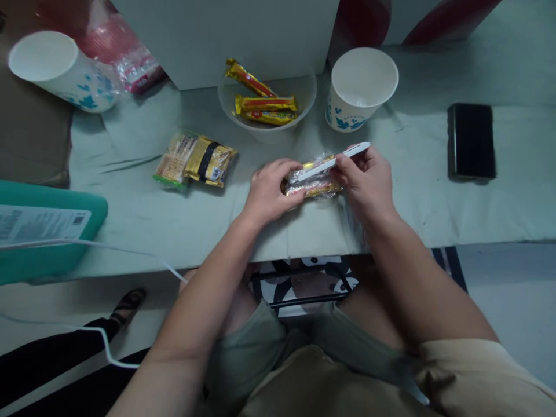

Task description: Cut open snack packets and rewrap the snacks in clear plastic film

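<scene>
My left hand is closed on the left end of a clear-wrapped snack packet that lies on the pale green table cover. My right hand pinches a thin white tool, a knife or opener, laid slantwise across the packet's top. Both hands sit near the table's front edge, just in front of a clear bowl that holds three gold and red snack bars.
Two wrapped snacks lie left of my hands. A white paper cup stands at back right, another cup lies tilted at far left. A black phone rests on the right. A teal box with white cables overhangs the left edge. Another person's sandalled foot shows below.
</scene>
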### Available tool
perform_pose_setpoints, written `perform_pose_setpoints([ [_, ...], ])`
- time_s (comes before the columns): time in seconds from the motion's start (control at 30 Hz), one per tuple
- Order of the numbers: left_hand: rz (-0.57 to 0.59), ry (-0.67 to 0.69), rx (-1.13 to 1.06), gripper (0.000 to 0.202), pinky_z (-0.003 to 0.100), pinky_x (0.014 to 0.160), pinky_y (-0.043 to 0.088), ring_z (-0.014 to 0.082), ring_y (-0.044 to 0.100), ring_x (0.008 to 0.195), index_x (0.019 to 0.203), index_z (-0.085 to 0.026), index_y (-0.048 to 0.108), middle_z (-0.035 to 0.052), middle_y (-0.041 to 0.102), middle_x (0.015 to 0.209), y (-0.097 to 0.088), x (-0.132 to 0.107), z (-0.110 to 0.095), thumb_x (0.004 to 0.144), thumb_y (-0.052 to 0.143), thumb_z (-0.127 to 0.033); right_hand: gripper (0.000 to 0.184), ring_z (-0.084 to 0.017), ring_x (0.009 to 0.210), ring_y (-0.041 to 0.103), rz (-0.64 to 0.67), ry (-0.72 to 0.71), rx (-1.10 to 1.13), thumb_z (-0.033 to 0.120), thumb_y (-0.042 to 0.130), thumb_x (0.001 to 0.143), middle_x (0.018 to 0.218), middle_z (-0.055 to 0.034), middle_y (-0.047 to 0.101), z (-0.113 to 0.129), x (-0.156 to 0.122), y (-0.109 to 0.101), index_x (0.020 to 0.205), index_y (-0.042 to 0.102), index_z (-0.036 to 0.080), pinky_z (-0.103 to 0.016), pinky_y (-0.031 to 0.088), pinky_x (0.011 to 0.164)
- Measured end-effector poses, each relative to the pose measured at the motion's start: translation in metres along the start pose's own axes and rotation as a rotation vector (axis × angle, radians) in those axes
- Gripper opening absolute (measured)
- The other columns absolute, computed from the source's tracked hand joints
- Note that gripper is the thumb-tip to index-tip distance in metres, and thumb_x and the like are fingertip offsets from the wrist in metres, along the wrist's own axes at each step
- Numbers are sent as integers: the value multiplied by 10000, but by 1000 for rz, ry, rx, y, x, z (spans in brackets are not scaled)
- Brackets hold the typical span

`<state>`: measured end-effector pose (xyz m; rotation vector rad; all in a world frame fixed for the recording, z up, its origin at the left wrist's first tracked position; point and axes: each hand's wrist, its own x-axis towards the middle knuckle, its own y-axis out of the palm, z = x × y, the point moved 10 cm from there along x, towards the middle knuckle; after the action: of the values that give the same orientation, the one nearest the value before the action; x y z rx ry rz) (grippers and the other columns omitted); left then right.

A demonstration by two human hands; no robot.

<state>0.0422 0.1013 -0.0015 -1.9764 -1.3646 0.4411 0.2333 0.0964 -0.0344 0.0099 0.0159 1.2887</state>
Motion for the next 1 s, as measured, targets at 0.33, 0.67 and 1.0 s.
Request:
perform_pose_setpoints([
  [0.33, -39, 18, -21, 401, 457, 1037, 500, 281, 643, 1185, 1169, -264, 666, 79, 701, 1273, 2, 0, 7, 776, 730, -310, 373, -178, 748, 594, -298, 46, 7, 447, 839, 689, 743, 5, 567, -23, 38, -105, 787, 522, 278, -413, 590, 759],
  [0.67, -85, 28, -128, 330, 372, 906, 538, 230, 678, 1025, 1120, -255, 633, 49, 730, 1163, -12, -6, 6, 796, 587, -218, 142, -163, 614, 468, -404, 26, -115, 379, 597, 804, 807, -20, 597, 5, 35, -124, 891, 595, 267, -364, 422, 616],
  [1.0, -199, 83, 87, 177, 455, 987, 512, 270, 647, 1068, 873, -237, 602, 85, 711, 1123, -14, -17, -13, 817, 712, -363, 195, -346, 1089, 616, -55, -349, -1017, 189, 629, 814, 1081, -109, 669, 54, 15, -49, 991, 675, 258, -551, 446, 962],
])
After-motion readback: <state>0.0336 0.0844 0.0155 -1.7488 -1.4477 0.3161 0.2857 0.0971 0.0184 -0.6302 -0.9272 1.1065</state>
